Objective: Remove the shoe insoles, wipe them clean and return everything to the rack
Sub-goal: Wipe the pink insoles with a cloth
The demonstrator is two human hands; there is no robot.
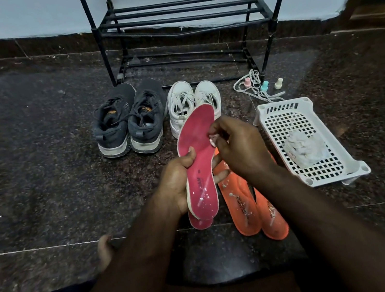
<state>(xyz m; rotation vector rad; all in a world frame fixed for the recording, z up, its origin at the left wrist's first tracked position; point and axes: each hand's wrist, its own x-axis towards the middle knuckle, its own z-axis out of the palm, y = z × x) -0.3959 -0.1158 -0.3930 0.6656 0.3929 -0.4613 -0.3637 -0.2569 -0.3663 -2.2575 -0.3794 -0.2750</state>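
Note:
My left hand [179, 181] grips a pink insole [198, 142] at its middle, thumb on top, with a second pink insole [200, 222] stacked behind it. My right hand [240, 148] pinches a small white wad of tissue [213, 140] against the pink insole's right edge. Two orange insoles [240, 204] lie on the floor beneath my right wrist, flecked with white bits. A pair of dark grey sneakers [129, 123] and a pair of white sneakers [189, 103] stand in front of the black shoe rack [180, 20].
A white perforated basket [310, 141] with a crumpled white cloth [305, 147] lies on the dark stone floor at the right. Loose laces [252, 82] and three small bottles [264, 86] lie near the rack's right leg. My bare foot [104, 252] rests at lower left.

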